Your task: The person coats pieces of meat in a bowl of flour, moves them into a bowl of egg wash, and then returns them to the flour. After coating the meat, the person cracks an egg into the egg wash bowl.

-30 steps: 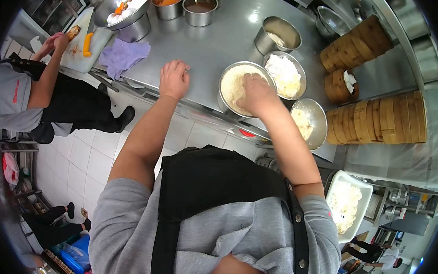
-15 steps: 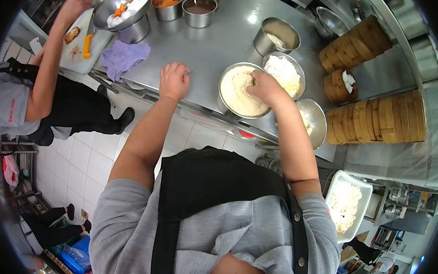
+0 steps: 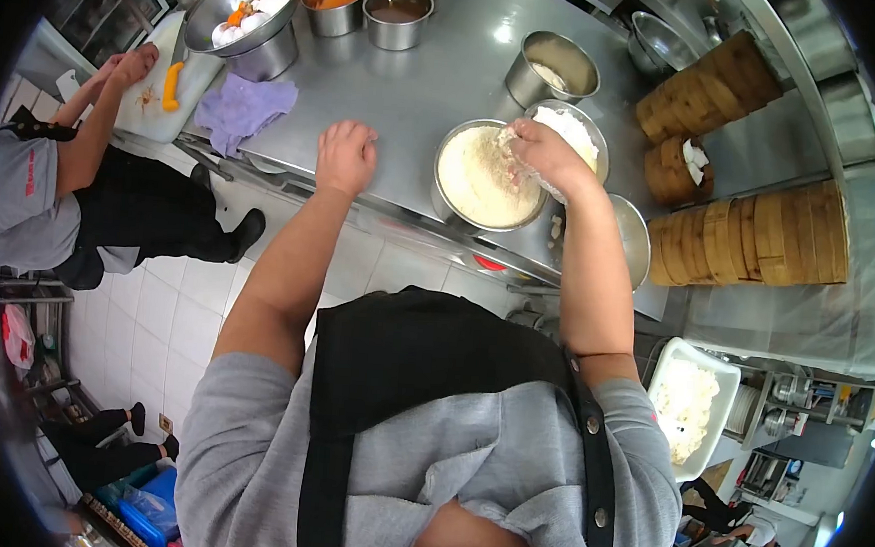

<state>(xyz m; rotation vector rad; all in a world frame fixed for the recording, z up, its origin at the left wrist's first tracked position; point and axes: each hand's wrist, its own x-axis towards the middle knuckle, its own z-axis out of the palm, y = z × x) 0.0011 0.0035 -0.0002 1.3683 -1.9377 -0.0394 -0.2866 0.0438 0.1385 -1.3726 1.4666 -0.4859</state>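
My right hand (image 3: pixel 548 158) is curled at the right side of a metal bowl of pale yellow crumbs (image 3: pixel 478 181). Crumbs coat its fingers, and what lies within them, if anything, is not clear. Just behind, a bowl of white powder (image 3: pixel 571 131) is partly covered by this hand. A shallow metal bowl (image 3: pixel 635 240) stands beside my right forearm, which hides part of it. Small pale bits (image 3: pixel 556 228) lie on the counter near it. My left hand (image 3: pixel 346 156) rests on the counter's front edge, fingers folded in, holding nothing visible.
Bamboo steamers (image 3: pixel 760 238) stand at the right, a deep pot (image 3: pixel 553 68) behind the bowls. To the left are a purple cloth (image 3: pixel 244 111), a bowl of eggs (image 3: pixel 245 11) and a co-worker's hands (image 3: pixel 130 64) at a cutting board with a yellow-handled knife (image 3: pixel 171 87).
My right hand has risen from the crumbs toward the bowl's right rim, its fingers now crumb-coated. My left hand stays put. The co-worker's raised hand has come down, and the brown piece has left the board.
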